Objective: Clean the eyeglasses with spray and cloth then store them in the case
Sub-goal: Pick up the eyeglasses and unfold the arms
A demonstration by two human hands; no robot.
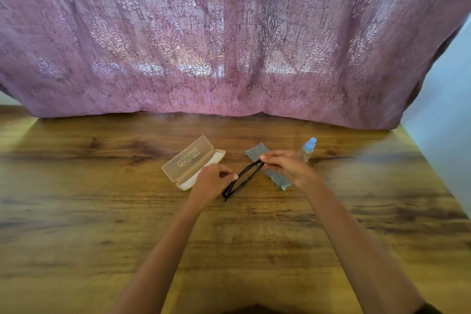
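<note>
Black-framed eyeglasses [242, 178] are held folded just above the wooden table [102, 211], slanting from near left to far right. My left hand [212, 181] grips their near part and my right hand [285, 164] pinches their far end. A beige glasses case [190, 160] lies open to the left, its lid tipped back, partly hidden by my left hand. A grey cleaning cloth [257, 151] lies flat under my right hand. A small clear spray bottle [307, 149] with a blue cap stands upright just right of the cloth.
A pink patterned curtain [229, 46] hangs down to the table's far edge. A pale wall [448, 122] borders the table on the right. Bare wood spreads to the left and toward me.
</note>
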